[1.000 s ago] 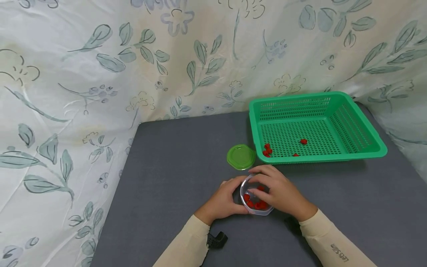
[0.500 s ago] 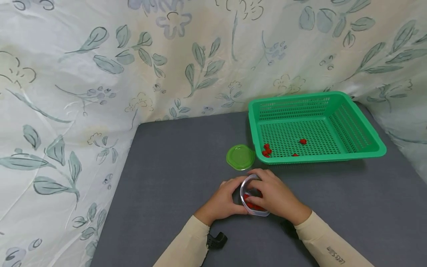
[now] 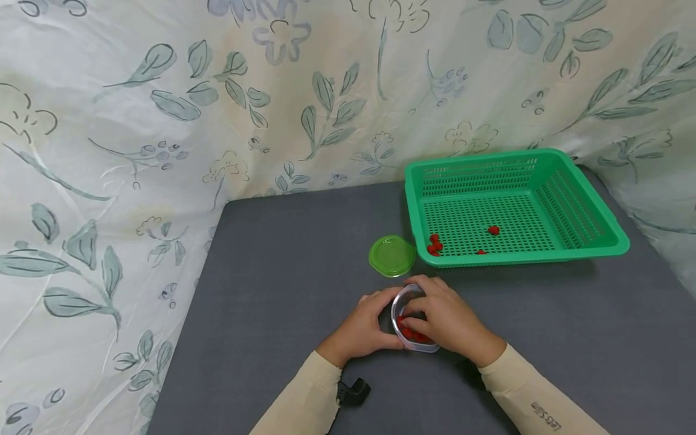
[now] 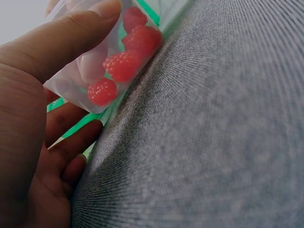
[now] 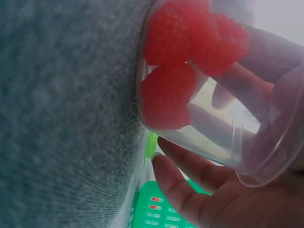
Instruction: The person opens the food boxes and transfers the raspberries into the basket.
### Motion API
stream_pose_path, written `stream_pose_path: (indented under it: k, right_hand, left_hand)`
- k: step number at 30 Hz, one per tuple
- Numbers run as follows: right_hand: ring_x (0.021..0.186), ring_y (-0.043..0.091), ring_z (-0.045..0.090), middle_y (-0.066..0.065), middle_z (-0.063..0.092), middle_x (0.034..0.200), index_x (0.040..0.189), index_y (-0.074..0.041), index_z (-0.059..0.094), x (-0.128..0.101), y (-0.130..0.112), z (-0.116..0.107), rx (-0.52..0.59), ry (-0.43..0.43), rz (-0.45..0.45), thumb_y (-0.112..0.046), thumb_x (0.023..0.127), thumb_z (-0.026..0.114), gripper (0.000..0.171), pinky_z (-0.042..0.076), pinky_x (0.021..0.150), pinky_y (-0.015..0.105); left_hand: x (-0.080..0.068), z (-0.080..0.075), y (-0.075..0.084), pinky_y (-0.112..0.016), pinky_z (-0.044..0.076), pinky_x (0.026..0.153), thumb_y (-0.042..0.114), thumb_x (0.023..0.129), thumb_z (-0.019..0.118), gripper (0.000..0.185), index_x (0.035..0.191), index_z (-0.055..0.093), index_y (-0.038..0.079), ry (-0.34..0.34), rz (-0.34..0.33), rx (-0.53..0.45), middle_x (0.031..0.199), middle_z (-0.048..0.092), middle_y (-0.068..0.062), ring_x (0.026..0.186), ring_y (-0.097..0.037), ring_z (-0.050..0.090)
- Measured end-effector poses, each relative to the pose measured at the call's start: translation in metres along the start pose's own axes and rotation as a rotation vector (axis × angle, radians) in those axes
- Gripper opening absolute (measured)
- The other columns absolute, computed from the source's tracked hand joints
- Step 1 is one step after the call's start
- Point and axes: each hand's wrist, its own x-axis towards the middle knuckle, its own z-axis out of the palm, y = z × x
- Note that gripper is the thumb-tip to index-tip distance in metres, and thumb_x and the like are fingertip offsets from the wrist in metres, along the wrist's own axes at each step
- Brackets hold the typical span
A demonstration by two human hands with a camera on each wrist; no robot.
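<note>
On the grey tabletop (image 3: 283,254), a left hand (image 3: 365,329) curls around the near side of a clear cup (image 3: 410,320) of raspberries (image 4: 122,65) while the right hand (image 3: 448,320) clasps its opposite wall, a green lid (image 3: 392,256) and green basket (image 3: 576,199) lying just beyond the grip.

Grey table (image 3: 283,290), backed by floral-print cloth (image 3: 163,109). Green perforated basket (image 3: 609,238) at far right, w/ a few red berries (image 3: 435,244) scattered on its floor. Green lid (image 3: 393,255) laid flat just left of basket's near corner. Clear plastic cup (image 3: 405,297) w/ red berries inside, tilted, gripped from the left by left hand (image 3: 363,329); right hand (image 3: 451,320) curled over its rim from the right. Cream sleeves on both arms. Small black object (image 3: 353,391) by left sleeve.
</note>
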Motion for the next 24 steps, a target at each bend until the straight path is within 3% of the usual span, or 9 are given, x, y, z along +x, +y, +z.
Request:
stream_pose_path:
  k: [11, 24]
  right_hand:
    - [0.108, 0.037, 0.063, 0.017, 0.066, 0.133, 0.091, -0.018, 0.086, -0.0004, -0.0049, 0.0023, -0.068, 0.016, 0.03, -0.027, 0.08, 0.1, 0.021, 0.056, 0.089, 0.054]
    - [0.112, 0.036, 0.063, 0.014, 0.065, 0.132, 0.094, -0.013, 0.085, 0.0018, -0.0048, 0.0014, -0.038, 0.013, 0.018, -0.02, 0.085, 0.097, 0.016, 0.056, 0.091, 0.056]
  left_hand:
    - [-0.0001, 0.0005, 0.0004, -0.052, 0.035, 0.115, 0.028, 0.082, 0.1, 0.097, 0.164, 0.048, 0.026, -0.001, -0.009, 0.0, 0.155, 0.056, 0.011, 0.138, -0.008, 0.053]
    - [-0.0004, -0.0009, 0.0004, -0.051, 0.034, 0.114, 0.024, 0.082, 0.1, 0.096, 0.164, 0.049, 0.025, -0.014, -0.037, -0.013, 0.154, 0.057, 0.011, 0.136, -0.008, 0.053]
